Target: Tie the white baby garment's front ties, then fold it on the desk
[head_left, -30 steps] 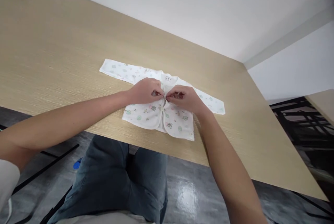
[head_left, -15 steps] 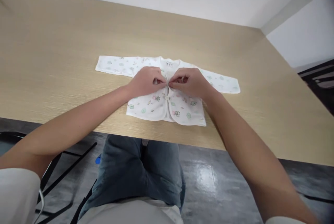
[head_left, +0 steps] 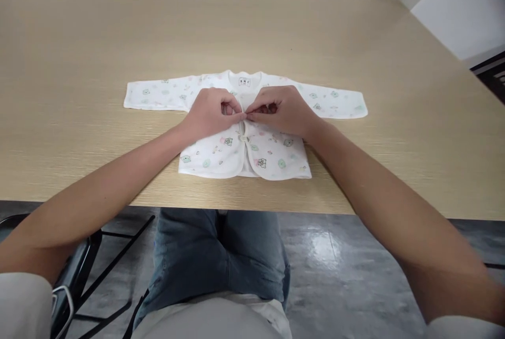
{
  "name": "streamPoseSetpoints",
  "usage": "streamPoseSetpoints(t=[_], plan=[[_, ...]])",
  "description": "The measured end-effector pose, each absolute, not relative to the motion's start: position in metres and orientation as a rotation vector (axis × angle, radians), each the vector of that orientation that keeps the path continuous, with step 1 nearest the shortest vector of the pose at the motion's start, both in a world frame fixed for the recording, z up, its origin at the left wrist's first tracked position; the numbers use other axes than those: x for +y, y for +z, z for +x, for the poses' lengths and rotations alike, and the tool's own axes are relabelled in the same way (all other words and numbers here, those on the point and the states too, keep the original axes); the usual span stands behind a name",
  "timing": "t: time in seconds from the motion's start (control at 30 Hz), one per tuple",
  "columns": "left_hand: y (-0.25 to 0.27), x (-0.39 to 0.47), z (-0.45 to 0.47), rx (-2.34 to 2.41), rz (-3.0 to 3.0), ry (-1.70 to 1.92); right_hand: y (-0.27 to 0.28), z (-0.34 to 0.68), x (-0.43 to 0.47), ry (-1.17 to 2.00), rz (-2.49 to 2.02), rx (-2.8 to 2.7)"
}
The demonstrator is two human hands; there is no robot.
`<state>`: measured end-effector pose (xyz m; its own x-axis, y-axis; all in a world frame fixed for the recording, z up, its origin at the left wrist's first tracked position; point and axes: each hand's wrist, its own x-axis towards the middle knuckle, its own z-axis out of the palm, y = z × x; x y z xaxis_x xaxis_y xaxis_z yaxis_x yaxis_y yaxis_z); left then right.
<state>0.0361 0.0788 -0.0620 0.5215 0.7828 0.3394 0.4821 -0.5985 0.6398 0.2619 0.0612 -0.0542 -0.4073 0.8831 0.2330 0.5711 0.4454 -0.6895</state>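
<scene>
In the head view, pinching the cloth of the white printed jacket (head_left: 209, 156) at its front opening, in the centre of the frame, with the fingers (head_left: 237, 117) of left hand (head_left: 211, 112) and right hand (head_left: 284, 111), tips nearly touching. Lying flat on the surface (head_left: 406, 165) under these fingers, stretching along the sleeves (head_left: 155, 95) from left to right of the frame. Showing a button (head_left: 243, 139) just below the tips. Being equally near to both hands.

Soft, even light covers the table (head_left: 252, 33); below its near edge, the floor (head_left: 335, 270) shows bright glare.
</scene>
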Motion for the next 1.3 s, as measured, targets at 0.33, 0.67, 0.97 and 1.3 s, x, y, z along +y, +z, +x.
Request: streamPoseSetpoints(t=[0.33,0.67,0.97,1.3], plan=[[-0.06,0.079,0.032,0.942,2.265,0.815,-0.054,0.261,0.058,0.6,-1.199,-2.176],[-0.06,0.077,0.031,0.952,2.327,0.873,-0.052,0.255,0.053,0.589,-1.168,-2.197],[-0.067,0.082,0.031,0.926,2.39,0.915,-0.052,0.251,0.052,0.575,-1.264,-2.138],[-0.065,0.08,0.031,0.933,2.397,0.902,-0.046,0.252,0.049,0.64,-1.175,-2.147]])
